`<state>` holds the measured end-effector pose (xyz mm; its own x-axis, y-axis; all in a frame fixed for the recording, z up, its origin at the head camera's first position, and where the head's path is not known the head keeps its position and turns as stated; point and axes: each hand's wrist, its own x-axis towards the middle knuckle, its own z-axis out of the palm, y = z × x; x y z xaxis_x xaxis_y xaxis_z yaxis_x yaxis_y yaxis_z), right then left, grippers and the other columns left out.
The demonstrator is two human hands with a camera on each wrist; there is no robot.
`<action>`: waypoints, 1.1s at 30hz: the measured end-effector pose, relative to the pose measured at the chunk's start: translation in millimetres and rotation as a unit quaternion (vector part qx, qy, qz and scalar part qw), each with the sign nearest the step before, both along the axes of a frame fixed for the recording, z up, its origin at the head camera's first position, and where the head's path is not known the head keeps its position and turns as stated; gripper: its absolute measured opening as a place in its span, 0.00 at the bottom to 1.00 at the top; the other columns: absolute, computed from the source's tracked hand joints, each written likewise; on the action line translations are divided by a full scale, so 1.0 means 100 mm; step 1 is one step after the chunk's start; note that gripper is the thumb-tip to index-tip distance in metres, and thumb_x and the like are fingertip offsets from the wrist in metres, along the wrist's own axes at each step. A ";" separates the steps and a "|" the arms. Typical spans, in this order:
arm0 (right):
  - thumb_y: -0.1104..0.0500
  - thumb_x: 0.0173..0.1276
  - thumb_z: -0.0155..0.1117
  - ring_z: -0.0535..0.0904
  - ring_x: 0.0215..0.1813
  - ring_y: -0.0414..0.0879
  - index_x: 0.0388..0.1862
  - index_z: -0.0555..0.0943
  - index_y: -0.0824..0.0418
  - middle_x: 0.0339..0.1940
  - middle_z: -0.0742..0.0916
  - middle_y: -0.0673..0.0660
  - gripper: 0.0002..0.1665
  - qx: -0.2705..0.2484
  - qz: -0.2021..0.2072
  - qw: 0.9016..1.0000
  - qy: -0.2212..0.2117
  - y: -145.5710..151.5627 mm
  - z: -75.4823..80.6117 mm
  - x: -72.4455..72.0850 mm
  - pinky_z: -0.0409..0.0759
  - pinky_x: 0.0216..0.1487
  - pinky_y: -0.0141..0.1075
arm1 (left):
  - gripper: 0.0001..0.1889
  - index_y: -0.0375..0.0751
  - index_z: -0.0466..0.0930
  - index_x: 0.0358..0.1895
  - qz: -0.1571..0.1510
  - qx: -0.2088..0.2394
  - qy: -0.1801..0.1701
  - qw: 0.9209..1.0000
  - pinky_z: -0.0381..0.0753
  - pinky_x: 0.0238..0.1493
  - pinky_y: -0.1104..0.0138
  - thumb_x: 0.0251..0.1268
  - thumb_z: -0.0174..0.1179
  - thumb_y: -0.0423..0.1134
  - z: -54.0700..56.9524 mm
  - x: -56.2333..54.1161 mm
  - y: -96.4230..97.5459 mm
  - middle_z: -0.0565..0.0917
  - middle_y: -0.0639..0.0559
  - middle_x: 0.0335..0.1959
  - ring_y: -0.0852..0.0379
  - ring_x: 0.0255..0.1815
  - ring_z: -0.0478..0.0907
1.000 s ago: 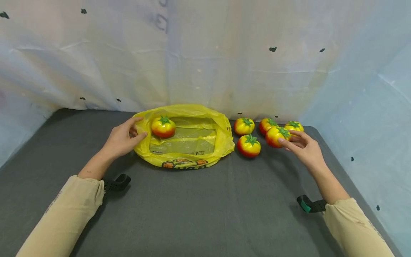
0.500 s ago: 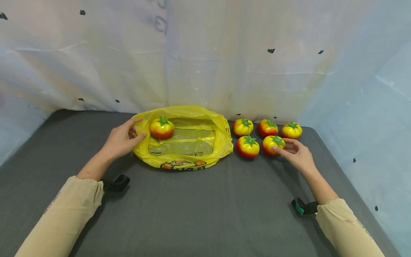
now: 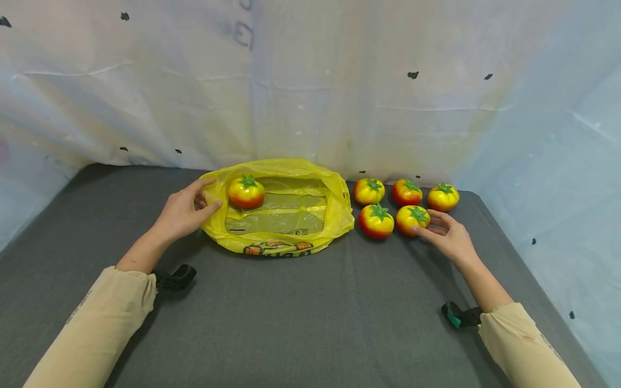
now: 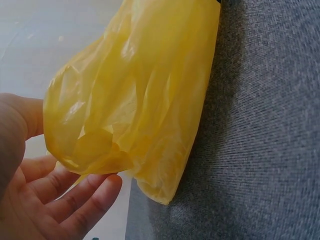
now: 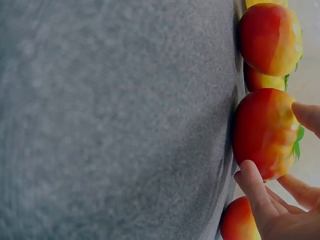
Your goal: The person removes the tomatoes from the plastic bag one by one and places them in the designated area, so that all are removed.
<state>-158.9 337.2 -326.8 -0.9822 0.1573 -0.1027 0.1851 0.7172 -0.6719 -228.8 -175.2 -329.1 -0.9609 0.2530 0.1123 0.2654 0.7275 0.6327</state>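
Observation:
A yellow plastic bag (image 3: 286, 245) lies with its mouth spread wide on the dark cloth. My left hand (image 3: 183, 213) holds its left rim, thumb and fingers around the edge; the left wrist view has the bag (image 4: 125, 100) bulging between them. Inside, at the left, sits one red-and-yellow tomato (image 3: 246, 192). On the right, my right hand (image 3: 450, 234) grips another tomato (image 3: 412, 220) by its side. That tomato (image 5: 265, 132) rests on the cloth with thumb above and fingers below it in the right wrist view.
Beside the held tomato stands a front tomato (image 3: 375, 221). Behind are a left tomato (image 3: 368, 191), a middle tomato (image 3: 406, 192) and a right tomato (image 3: 442, 197). A pale plastic sheet (image 3: 310, 97) hangs behind the dark tabletop (image 3: 291, 323).
My right hand has lowered its tomato onto the cloth, nearer to me, in front of the back row. The left hand and bag have stayed in place.

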 end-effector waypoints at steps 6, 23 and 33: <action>0.38 0.66 0.60 0.66 0.68 0.67 0.76 0.56 0.63 0.70 0.66 0.73 0.49 -0.006 -0.002 1.000 -0.002 0.02 0.03 0.05 0.72 0.59 0.57 | 0.32 0.35 0.58 0.72 0.004 -0.003 -0.009 1.000 0.71 0.30 0.62 0.71 0.54 0.45 0.01 0.01 0.00 0.76 0.37 0.41 0.45 0.39 0.74; 0.35 0.67 0.56 0.66 0.68 0.67 0.74 0.57 0.67 0.69 0.68 0.72 0.50 0.039 -0.003 0.999 -0.002 0.04 0.34 0.03 0.70 0.59 0.59 | 0.32 0.34 0.58 0.72 0.000 -0.008 -0.023 1.000 0.71 0.31 0.62 0.70 0.53 0.44 0.04 0.02 0.00 0.76 0.37 0.41 0.45 0.38 0.74; 0.35 0.65 0.58 0.70 0.68 0.59 0.71 0.66 0.61 0.68 0.73 0.65 0.44 -0.019 -0.031 0.997 0.072 -0.23 0.48 -0.11 0.72 0.61 0.54 | 0.32 0.33 0.58 0.72 0.002 -0.012 -0.018 1.000 0.71 0.31 0.63 0.70 0.54 0.44 0.06 0.02 -0.02 0.77 0.36 0.42 0.46 0.37 0.75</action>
